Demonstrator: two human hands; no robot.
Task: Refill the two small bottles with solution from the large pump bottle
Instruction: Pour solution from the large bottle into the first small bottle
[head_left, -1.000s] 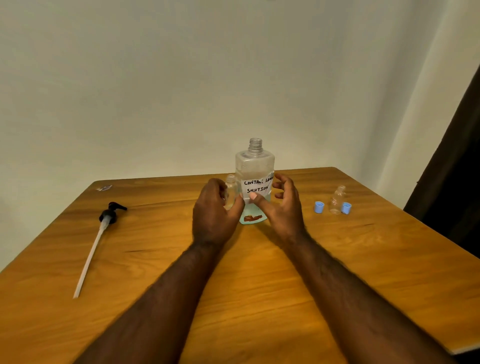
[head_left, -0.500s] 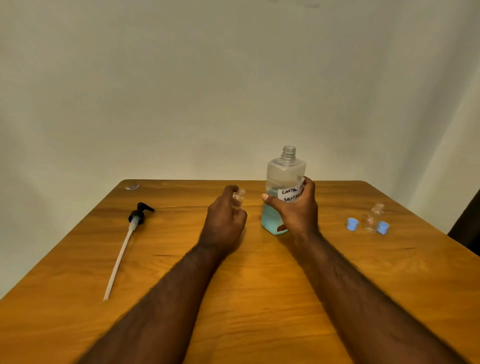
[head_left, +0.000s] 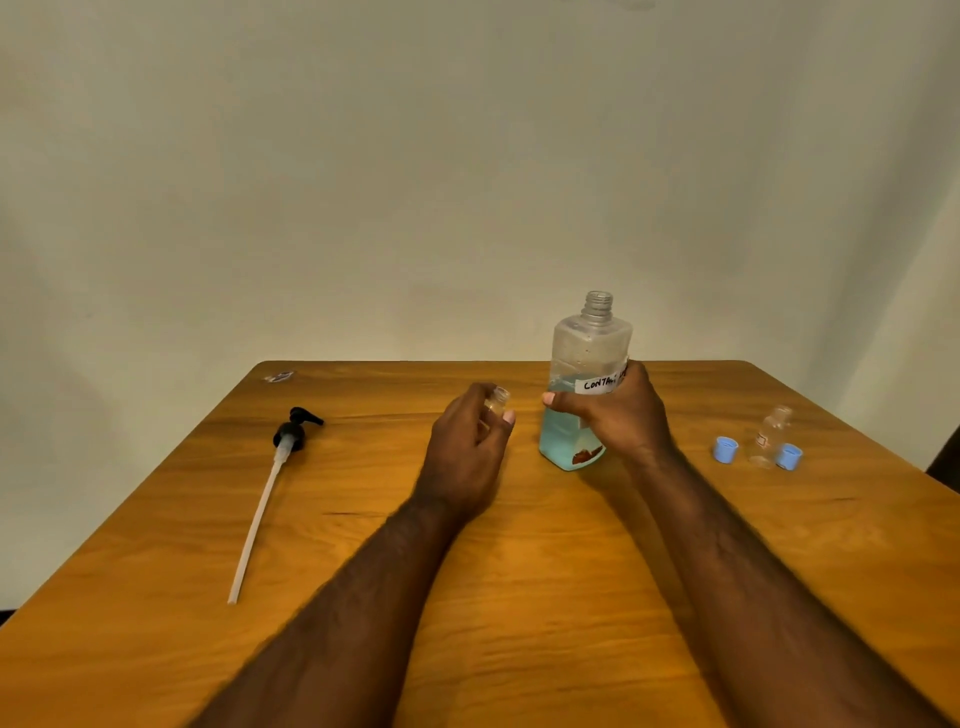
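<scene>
Your left hand (head_left: 467, 452) holds a small bottle (head_left: 498, 400), fingers curled round it, its open neck poking up above them. Your right hand (head_left: 623, 415) grips the large bottle (head_left: 589, 343) at the label, fingers wrapped round its body. That bottle is upright at mid-table (head_left: 519, 571), neck uncapped and partly filled with blue liquid. The two bottles are near but apart. The second small bottle (head_left: 769, 439) stands far right between two blue caps (head_left: 725, 449). The pump (head_left: 291, 434) lies far left, tube pointing toward you.
</scene>
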